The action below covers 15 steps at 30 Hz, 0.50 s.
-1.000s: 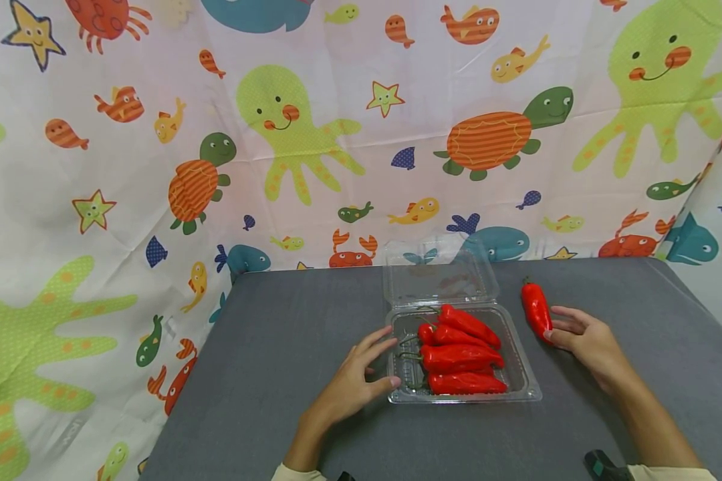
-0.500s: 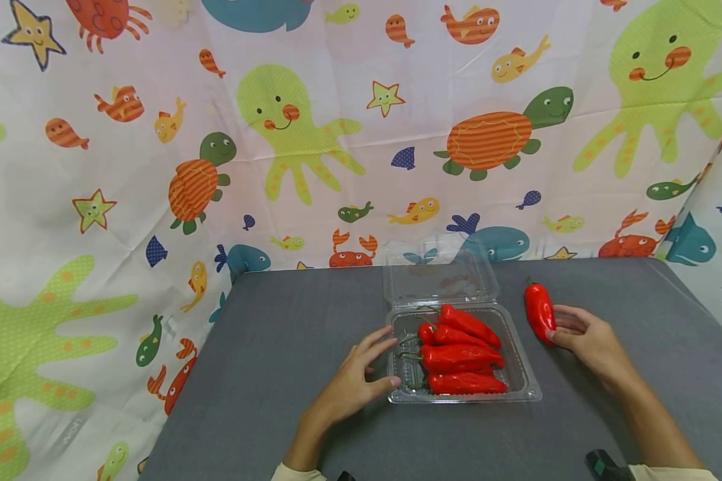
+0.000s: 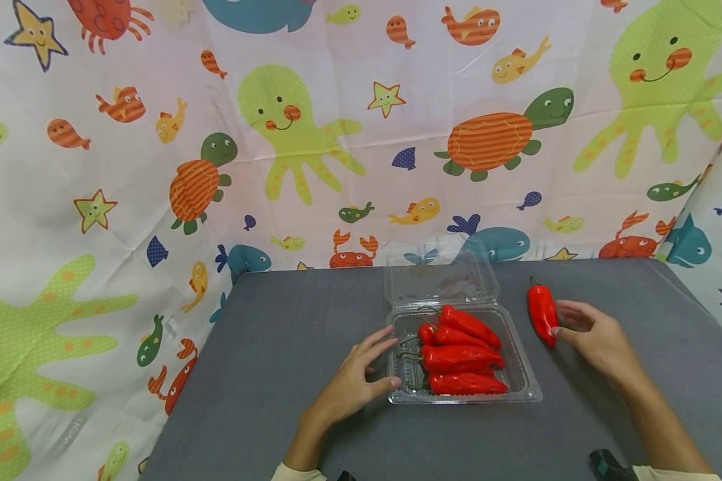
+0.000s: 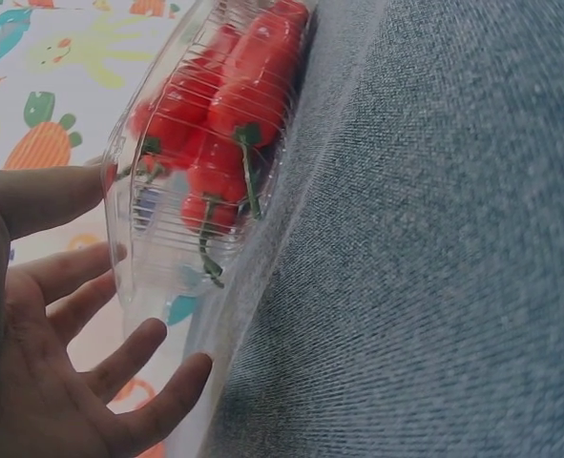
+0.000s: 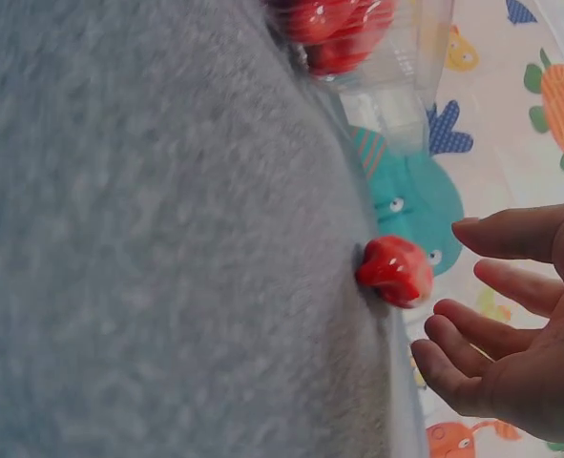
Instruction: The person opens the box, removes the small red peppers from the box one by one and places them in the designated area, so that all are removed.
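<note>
A single red pepper [image 3: 542,312] lies on the grey table to the right of a clear plastic clamshell box [image 3: 522,364]. My right hand [image 3: 598,341] is beside that pepper with its fingers spread; the right wrist view shows the pepper's tip [image 5: 394,271] resting on the cloth, outside the fingers. Several red peppers [image 3: 462,359] with green stems lie side by side inside the box. At the box's left side, my left hand [image 3: 350,382] has its fingers apart, with thumb and fingertips at the rim. In the left wrist view the box wall [image 4: 134,258] stands against these fingertips.
The box's clear lid [image 3: 439,280] stands raised at the back, towards the wall. Behind the grey table [image 3: 277,361] hangs a curtain [image 3: 337,167] printed with sea animals, which also covers the left side and part of the right.
The single pepper has shifted slightly to the right and been let go on the table. My right hand has moved a little right, its fingers opening away from it. My left hand stays put.
</note>
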Available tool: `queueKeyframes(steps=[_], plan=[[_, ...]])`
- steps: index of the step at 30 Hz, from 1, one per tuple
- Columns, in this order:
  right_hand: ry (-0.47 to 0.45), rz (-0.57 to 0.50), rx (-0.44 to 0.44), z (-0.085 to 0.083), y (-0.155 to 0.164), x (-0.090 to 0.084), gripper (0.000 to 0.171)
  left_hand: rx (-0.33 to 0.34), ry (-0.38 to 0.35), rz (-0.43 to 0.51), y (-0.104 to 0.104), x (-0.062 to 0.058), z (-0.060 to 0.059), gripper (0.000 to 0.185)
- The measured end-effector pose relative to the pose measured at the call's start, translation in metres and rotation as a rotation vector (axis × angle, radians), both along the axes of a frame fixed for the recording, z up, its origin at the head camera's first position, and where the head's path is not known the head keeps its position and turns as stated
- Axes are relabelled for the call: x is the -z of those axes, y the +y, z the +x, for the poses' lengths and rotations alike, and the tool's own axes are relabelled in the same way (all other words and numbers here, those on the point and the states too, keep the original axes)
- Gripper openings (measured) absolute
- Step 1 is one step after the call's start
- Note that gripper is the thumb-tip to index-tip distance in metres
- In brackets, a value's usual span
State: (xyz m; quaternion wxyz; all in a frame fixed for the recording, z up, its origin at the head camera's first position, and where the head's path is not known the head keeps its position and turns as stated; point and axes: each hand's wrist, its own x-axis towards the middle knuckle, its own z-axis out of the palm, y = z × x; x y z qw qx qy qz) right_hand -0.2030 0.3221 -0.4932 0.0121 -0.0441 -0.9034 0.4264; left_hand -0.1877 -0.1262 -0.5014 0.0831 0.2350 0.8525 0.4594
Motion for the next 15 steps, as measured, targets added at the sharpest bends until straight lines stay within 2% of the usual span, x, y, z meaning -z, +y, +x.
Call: queueKeyframes(steps=[7,15], plan=[[0.008,0.01,0.008,0.004,-0.016,-0.016,0.068,0.002,0.001,-0.002,-0.002,0.0,-0.001,0.069],[0.003,-0.029,-0.06,0.011,-0.036,-0.03,0.077,0.006,0.004,-0.006,-0.002,-0.001,-0.001,0.067]])
